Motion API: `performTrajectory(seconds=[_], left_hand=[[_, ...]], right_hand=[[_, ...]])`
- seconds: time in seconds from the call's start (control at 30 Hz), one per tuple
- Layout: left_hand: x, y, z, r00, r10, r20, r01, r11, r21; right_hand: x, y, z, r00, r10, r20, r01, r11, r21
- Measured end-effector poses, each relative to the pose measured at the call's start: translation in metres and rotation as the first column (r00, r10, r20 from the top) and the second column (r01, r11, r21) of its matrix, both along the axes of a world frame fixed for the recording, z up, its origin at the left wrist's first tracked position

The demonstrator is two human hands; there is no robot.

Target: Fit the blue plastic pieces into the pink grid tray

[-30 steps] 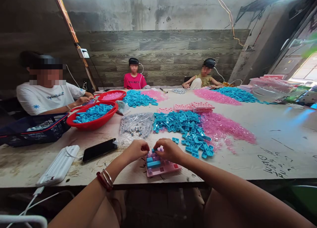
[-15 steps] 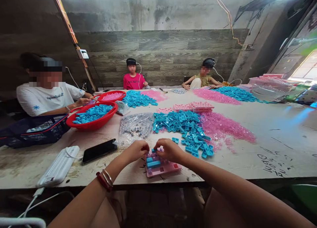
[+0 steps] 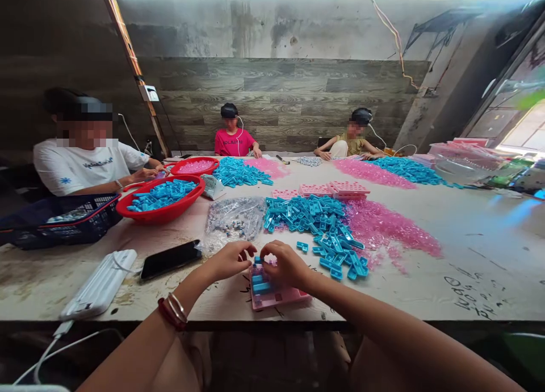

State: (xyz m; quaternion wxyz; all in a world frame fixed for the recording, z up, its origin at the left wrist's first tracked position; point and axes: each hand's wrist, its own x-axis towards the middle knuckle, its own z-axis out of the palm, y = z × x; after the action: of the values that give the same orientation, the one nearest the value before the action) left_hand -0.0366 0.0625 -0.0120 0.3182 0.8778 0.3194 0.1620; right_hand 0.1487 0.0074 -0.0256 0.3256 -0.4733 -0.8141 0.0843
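Pink tray (image 3: pixel 286 299): here it is, lying on the desk (image 3: pixel 426 290) near the front edge, both hands in over its far left part.
Blue blocks (image 3: pixel 260 288): sitting in the left side of the pink tray, another showing at its far left corner.
Left hand (image 3: pixel 232 261): right at the pink tray's far left corner, fingers curved, thumb and forefinger standing apart, nothing to be seen between them.
Right hand (image 3: pixel 286 264): above the pink tray, fingers bent downward close to the blue blocks; the fingertips are partly hidden, so I can't tell whether they grip anything.
Bracelets (image 3: pixel 176 308): silver and red, on the left wrist, left of the pink tray.
Blue heap (image 3: pixel 306 215): just beyond the pink tray, spilling off to the right, one lone piece (image 3: pixel 302 246) lying apart.
Pink bits (image 3: pixel 395 230): a wide glittering spread, beyond the pink tray and to its right, touching the blue heap.
Clear bag (image 3: pixel 234 217): beyond the pink tray and slightly left, small parts inside.
Phone (image 3: pixel 170 259): left of the pink tray, screen dark, a white power bank (image 3: pixel 97 287) farther left.
Red basin (image 3: pixel 170 215): beyond and left of the pink tray, piled with blue pieces, a dark basket (image 3: pixel 104 219) beside it.
Stacked pink trays (image 3: pixel 349 191): behind the blue heap, well beyond the pink tray.
Co-workers: one in a white top (image 3: pixel 87 167) far left of the pink tray, two more across the desk.
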Motion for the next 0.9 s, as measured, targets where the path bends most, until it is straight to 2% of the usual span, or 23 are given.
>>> performTrajectory(seconds=[0.13,0.2,0.27,0.33,0.4,0.43,0.47,0.5,0.57,0.63,0.67,0.73,0.83,0.9], left_hand=[[-0.009,0.002,0.005,0.999,0.021,0.027,-0.021,1.0,0.006],[-0.015,0.005,0.01,0.984,0.111,0.143,-0.118,0.992,0.042],[-0.021,0.005,0.02,0.905,0.241,0.351,-0.29,0.952,0.095],[-0.027,0.002,0.032,0.766,0.316,0.559,-0.462,0.876,0.138],[-0.03,-0.005,0.044,0.662,0.334,0.671,-0.564,0.811,0.154],[-0.03,-0.008,0.047,0.655,0.338,0.676,-0.58,0.798,0.164],[-0.029,-0.012,0.049,0.683,0.34,0.646,-0.572,0.799,0.184],[-0.026,-0.015,0.047,0.744,0.333,0.579,-0.533,0.818,0.214],[-0.018,-0.018,0.038,0.899,0.251,0.358,-0.355,0.898,0.261],[-0.007,-0.019,0.025,0.985,0.117,0.123,-0.144,0.961,0.238],[-0.002,-0.019,0.018,0.997,0.073,0.037,-0.08,0.972,0.22],[0.008,-0.018,0.008,0.996,0.061,-0.069,-0.044,0.975,0.218],[0.014,-0.016,0.003,0.986,0.111,-0.125,-0.08,0.97,0.231],[0.013,-0.014,0.003,0.983,0.135,-0.122,-0.11,0.975,0.193]], right_hand=[[-0.007,0.004,-0.003,0.998,0.056,0.005,-0.056,0.998,0.01],[-0.008,0.005,-0.004,0.998,0.069,0.003,-0.069,0.998,-0.01],[-0.007,0.005,-0.004,0.997,0.077,-0.014,-0.078,0.996,-0.035],[-0.005,0.006,-0.004,0.995,0.099,-0.027,-0.1,0.994,-0.044],[-0.002,0.006,-0.004,0.993,0.115,-0.017,-0.116,0.993,-0.039],[-0.002,0.006,-0.004,0.993,0.115,-0.004,-0.115,0.993,-0.036],[-0.001,0.006,-0.004,0.994,0.106,0.01,-0.106,0.994,-0.036],[-0.001,0.006,-0.004,0.995,0.096,0.024,-0.095,0.995,-0.035],[-0.001,0.005,-0.005,0.995,0.09,0.047,-0.089,0.996,-0.028],[0.0,0.006,-0.005,0.993,0.091,0.069,-0.089,0.996,-0.021],[0.0,0.006,-0.006,0.992,0.09,0.083,-0.088,0.996,-0.019],[0.0,0.006,-0.007,0.991,0.081,0.109,-0.079,0.997,-0.019],[0.001,0.006,-0.007,0.989,0.08,0.122,-0.078,0.997,-0.022],[0.001,0.005,-0.007,0.989,0.083,0.119,-0.08,0.996,-0.026]])
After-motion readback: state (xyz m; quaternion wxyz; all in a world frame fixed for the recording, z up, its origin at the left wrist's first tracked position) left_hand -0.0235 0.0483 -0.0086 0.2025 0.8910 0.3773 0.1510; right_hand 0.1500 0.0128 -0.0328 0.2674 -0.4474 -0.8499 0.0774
